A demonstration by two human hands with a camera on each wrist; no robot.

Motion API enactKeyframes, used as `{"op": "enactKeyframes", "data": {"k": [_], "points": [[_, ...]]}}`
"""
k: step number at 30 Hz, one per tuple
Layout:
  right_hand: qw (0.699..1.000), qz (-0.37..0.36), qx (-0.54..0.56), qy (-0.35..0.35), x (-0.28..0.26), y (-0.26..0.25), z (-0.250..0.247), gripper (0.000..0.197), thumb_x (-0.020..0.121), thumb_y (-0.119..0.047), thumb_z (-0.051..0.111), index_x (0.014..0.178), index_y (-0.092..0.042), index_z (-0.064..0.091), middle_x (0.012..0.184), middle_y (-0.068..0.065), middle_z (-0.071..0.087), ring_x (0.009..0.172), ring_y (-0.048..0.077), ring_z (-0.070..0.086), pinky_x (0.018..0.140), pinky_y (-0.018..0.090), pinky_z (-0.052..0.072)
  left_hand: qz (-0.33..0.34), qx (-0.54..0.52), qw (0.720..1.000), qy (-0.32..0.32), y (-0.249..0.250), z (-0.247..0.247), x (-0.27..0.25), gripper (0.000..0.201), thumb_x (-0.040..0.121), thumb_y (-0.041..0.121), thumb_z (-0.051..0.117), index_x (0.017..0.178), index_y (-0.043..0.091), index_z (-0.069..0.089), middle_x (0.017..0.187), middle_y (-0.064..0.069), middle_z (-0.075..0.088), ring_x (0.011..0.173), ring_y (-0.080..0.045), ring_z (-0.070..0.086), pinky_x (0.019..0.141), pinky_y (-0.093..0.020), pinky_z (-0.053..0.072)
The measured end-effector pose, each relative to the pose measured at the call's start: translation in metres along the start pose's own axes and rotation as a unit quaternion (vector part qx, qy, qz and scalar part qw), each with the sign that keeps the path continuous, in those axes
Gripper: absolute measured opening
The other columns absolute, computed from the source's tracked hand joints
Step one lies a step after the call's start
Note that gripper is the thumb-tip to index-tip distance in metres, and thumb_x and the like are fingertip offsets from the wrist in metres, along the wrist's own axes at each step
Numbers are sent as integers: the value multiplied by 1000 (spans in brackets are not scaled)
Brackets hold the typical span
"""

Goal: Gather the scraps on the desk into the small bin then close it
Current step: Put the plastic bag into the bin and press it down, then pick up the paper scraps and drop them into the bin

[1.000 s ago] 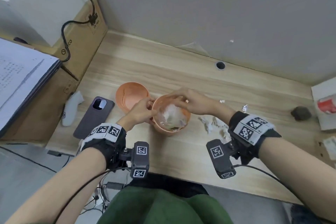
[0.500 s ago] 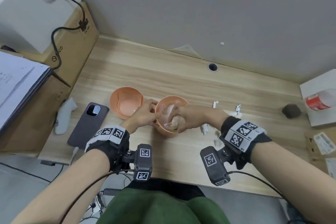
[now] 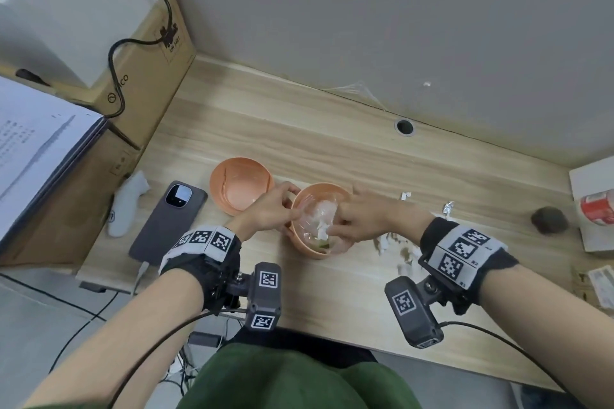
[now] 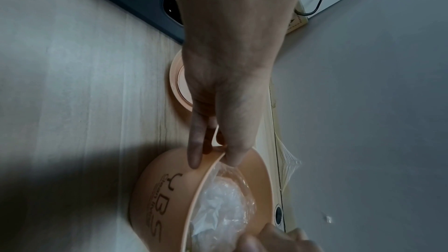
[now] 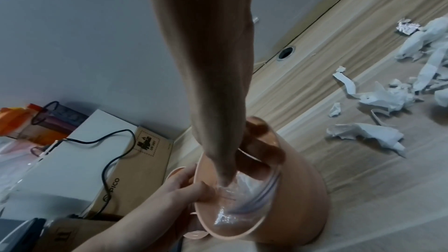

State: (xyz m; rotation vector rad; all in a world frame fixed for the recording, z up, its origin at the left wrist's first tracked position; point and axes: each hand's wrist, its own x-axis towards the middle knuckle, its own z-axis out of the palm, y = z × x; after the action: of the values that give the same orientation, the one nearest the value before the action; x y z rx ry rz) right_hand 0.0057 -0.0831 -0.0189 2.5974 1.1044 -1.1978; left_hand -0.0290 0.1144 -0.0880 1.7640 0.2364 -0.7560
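The small orange bin stands mid-desk with a clear plastic liner and white scraps inside. Its orange lid lies upturned just left of it. My left hand pinches the bin's left rim, thumb inside and fingers outside. My right hand reaches into the bin from the right. Its thumb presses down on the liner, apart from the fingers along the inner wall. Torn white paper scraps and a foil scrap lie on the desk right of the bin.
A dark phone and a white controller lie left of the lid. Cardboard boxes with a black cable stand at the left. A dark round lump and a red-labelled can sit far right. A cable hole marks the back.
My right hand has come from the bin's far rim down into the bin onto the scraps. My left hand has kept its pinch on the rim.
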Motion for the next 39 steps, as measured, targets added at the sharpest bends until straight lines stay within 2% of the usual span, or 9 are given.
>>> {"op": "enactKeyframes", "data": {"k": [8,11,14,17,22,28,33,36,39], "points": [[968,35,168,-183,17,-11,-6,39,93,-46,34,92,-30,69,106,-6,72,111,14,54,109,36,34,-7,1,1000,-19,5,-1,0,40,87,1,58,124,9,46,121,-32,54,89,-31,65,60,-33,62],[968,61,115,-213,27,-11,-1,40,85,-61,30,89,-36,62,128,-3,58,132,21,32,109,42,25,-7,6,1000,-11,4,1,0,38,88,3,58,123,10,46,121,-33,54,88,-32,64,66,-41,62],[967,91,75,-227,34,-14,2,71,77,-73,26,131,-33,46,154,-2,31,145,27,19,105,44,31,-11,12,1000,-2,6,2,-3,39,86,2,56,122,12,46,117,-33,55,88,-39,66,73,-50,60],[970,109,38,-214,35,-15,6,72,84,-67,28,143,-26,33,157,2,24,144,28,23,106,47,32,-11,23,1000,5,8,3,-6,38,85,4,55,121,14,47,116,-31,58,96,-45,65,75,-54,59],[980,44,164,-103,21,4,23,26,83,-59,48,93,-38,60,116,-8,54,121,24,45,102,34,36,-9,27,999,19,15,7,-8,36,88,9,59,123,11,49,114,-32,60,92,-45,66,74,-51,60],[867,21,458,196,-44,40,8,30,100,-24,39,91,-30,67,86,-3,64,67,8,57,62,18,41,-4,23,999,43,26,20,-1,35,89,9,61,122,7,50,87,-15,61,70,-23,65,66,-41,61],[783,268,476,297,-74,114,90,33,94,-18,48,126,-15,54,114,9,53,96,19,51,70,23,42,5,23,998,55,39,38,9,36,91,8,59,125,10,48,81,-4,59,64,-13,64,51,-23,57],[737,395,485,256,-87,141,147,60,89,-30,56,143,-19,32,145,17,30,122,32,45,97,40,43,7,20,998,60,47,49,14,37,91,15,62,125,10,48,85,-7,62,67,-16,66,50,-23,57],[716,435,501,217,-90,148,180,93,78,-46,69,149,-25,13,153,15,14,133,36,36,102,51,44,5,28,997,67,51,56,18,37,91,16,62,125,11,48,85,-6,61,67,-17,66,51,-24,58]]}}
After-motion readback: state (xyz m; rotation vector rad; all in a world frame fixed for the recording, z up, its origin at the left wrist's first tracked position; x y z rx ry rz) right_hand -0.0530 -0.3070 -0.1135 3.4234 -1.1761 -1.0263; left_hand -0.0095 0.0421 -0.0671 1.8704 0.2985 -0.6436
